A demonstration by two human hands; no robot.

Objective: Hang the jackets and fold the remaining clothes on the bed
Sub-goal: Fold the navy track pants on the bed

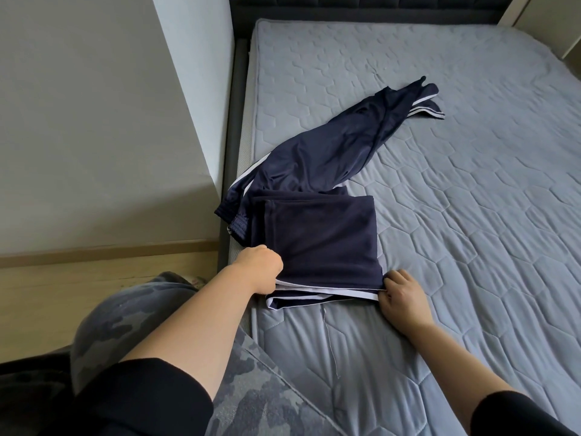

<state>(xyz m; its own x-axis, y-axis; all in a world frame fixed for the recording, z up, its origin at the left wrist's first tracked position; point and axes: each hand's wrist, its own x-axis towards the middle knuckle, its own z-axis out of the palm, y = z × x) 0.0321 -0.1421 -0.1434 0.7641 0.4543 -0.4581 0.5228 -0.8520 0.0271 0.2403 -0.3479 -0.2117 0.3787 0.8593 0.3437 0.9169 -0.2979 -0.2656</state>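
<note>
The left grip (259, 265) curls round the folded garment's (323, 240) near left corner; the right grip (401, 297) pinches its white-striped near right corner. The garment lies near the bed's (471, 215) left edge, touching loose pants (330, 152) behind it, with bare mattress to the right.

Folded garment (323, 234) is navy with white edge stripes, same for the shiny track pants (314, 158). Mattress (471, 184) is grey-blue, hexagon quilted. Trousers (251, 372) grey camo.

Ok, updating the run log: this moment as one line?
step: folding | left hand: grips folded navy garment | right hand: pinches its corner | navy track pants: unfolded on bed
</note>
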